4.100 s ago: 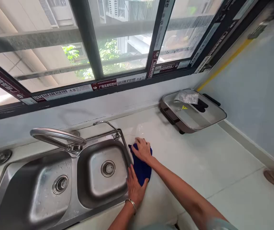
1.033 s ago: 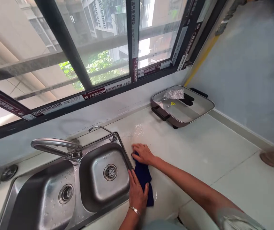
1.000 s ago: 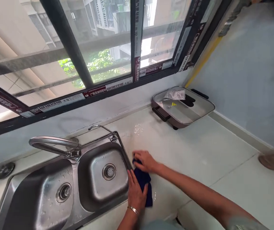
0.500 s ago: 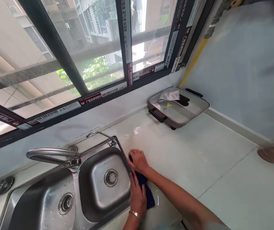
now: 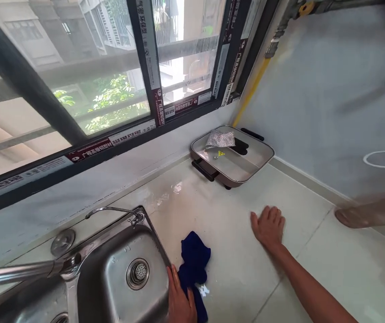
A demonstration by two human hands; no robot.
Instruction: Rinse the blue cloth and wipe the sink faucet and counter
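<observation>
Shifted off the cloth, the right hand spreads empty, while the left hand, straight-fingered, only touching it, could slip on wet counter.

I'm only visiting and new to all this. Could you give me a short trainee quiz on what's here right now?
1. Fill in: the left hand is at the edge of the steel ____.
2. True or false: the right hand is apart from the blue cloth.
3. Pick one: the triangular mark on the glass lid is a) red, b) yellow, c) green.

Key: 1. sink; 2. true; 3. b.
</observation>
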